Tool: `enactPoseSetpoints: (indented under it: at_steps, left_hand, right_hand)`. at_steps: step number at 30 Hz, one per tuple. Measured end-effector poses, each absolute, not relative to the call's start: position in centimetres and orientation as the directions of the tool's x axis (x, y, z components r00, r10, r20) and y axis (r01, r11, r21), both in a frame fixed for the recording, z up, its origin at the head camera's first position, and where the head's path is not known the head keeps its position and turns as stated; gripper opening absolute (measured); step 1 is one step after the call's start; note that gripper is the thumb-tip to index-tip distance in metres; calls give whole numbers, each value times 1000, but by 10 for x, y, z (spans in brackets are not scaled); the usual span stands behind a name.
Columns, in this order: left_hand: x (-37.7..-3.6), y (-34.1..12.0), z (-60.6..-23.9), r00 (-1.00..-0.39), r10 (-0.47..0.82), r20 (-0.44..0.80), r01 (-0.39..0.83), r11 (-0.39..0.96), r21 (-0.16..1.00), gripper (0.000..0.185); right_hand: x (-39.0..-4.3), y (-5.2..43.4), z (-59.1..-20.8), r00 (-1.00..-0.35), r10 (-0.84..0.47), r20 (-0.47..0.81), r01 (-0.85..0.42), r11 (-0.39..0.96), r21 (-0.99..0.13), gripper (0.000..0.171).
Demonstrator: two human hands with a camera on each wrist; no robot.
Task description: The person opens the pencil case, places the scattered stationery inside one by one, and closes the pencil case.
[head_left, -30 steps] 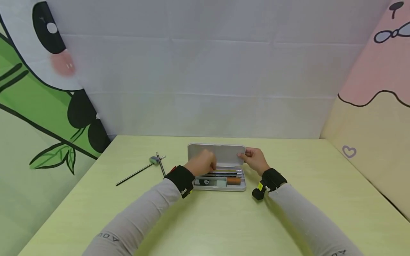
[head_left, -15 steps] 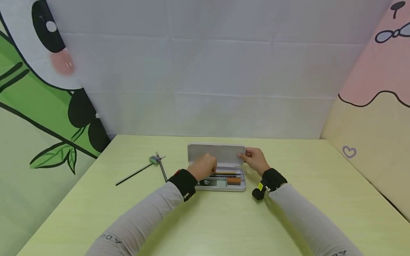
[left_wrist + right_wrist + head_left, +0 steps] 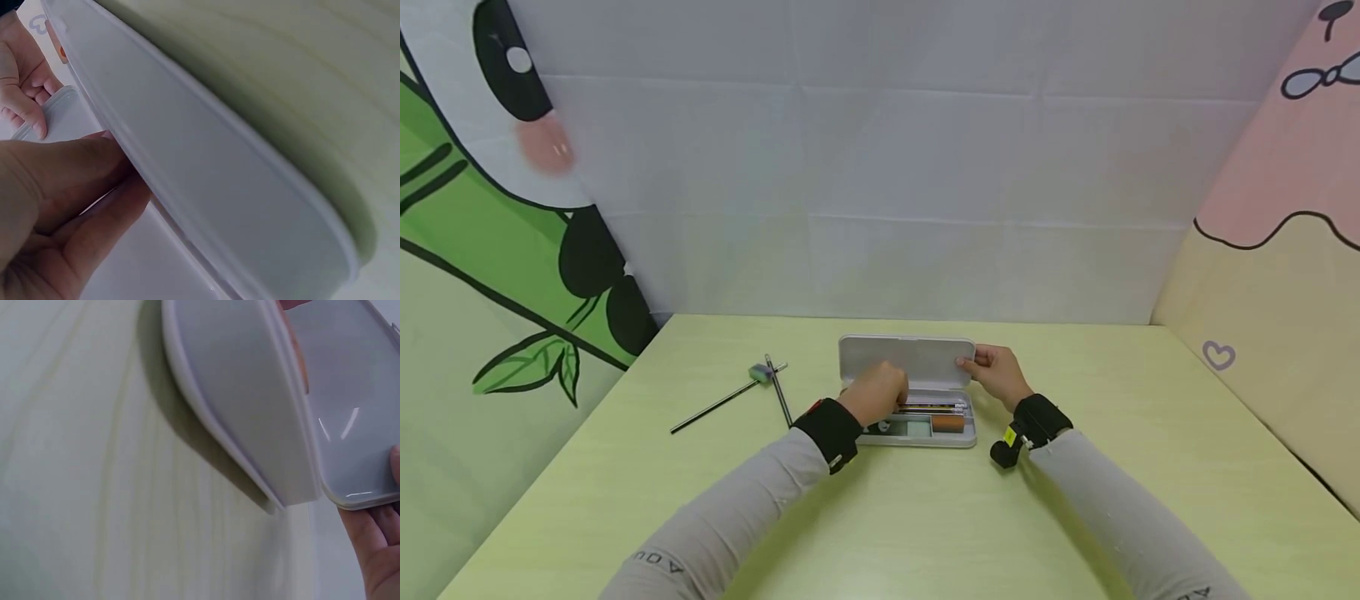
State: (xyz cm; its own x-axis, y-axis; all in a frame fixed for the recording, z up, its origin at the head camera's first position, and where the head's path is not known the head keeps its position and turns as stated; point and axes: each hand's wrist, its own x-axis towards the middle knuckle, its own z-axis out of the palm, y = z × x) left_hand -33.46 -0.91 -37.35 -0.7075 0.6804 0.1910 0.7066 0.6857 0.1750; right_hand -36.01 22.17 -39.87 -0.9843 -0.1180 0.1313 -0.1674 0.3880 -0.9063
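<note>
A white pencil case (image 3: 917,443) stands with its lid (image 3: 917,358) raised. Inside lie several pencils (image 3: 932,409), an orange-brown block (image 3: 947,424) and a dark item with a white figure (image 3: 883,427), partly covered by my left wrist. My left hand (image 3: 876,392) reaches into the case's pencil compartment. In the left wrist view its thumb and fingers are bent together, with the tips hidden behind the case wall (image 3: 206,144). With thumb and fingers, my right hand (image 3: 997,375) grips the lid's right edge, also visible in the right wrist view.
Two dark pencils lie crossed on the table (image 3: 925,533) to the left: a long one (image 3: 715,408) and another (image 3: 781,396) partly behind my left wrist. A small green-blue block (image 3: 760,373) sits by their crossing. A white cloth wall (image 3: 917,167) rises behind the table.
My left hand has shifted slightly right and lower into the case, covering more of it. The visible pencils sit a little closer to the front. My right hand keeps its hold on the lid.
</note>
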Motion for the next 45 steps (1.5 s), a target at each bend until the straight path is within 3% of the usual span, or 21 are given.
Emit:
enactPoseSetpoints:
  at_steps: [7,12,18,22,27,35,45]
  left_hand:
    - [-334,-17,-374,-709,681,183,705,679,206,8]
    - [-334,-30,-370,-750,642,163,659,701,274,11]
    - [-334,-54,-364,-794,583,175,608,751,257,10]
    - [-333,-84,-358,-806,550,218,591,771,237,12]
    - [-332,-134,-351,-866,445,227,494,832,254,22]
    - [-337,-204,-355,-936,262,234,327,894,305,16]
    - [-347,-242,-371,-958,242,155,280,907,315,23]
  right_hand:
    - [-359,219,-406,-983,-120,137,-173,390,-905,33]
    - [-359,219,-407,-981,-119,154,-190,399,-897,31]
    - [-360,217,-405,-977,-123,176,-212,420,-882,31]
    - [-362,215,-406,-979,-116,170,-204,429,-880,32]
    - [-363,212,-409,-978,-127,168,-207,433,-877,33]
    - [-361,214,-405,-975,-134,178,-221,471,-854,33]
    - [-357,219,-404,-976,-120,179,-215,486,-847,31]
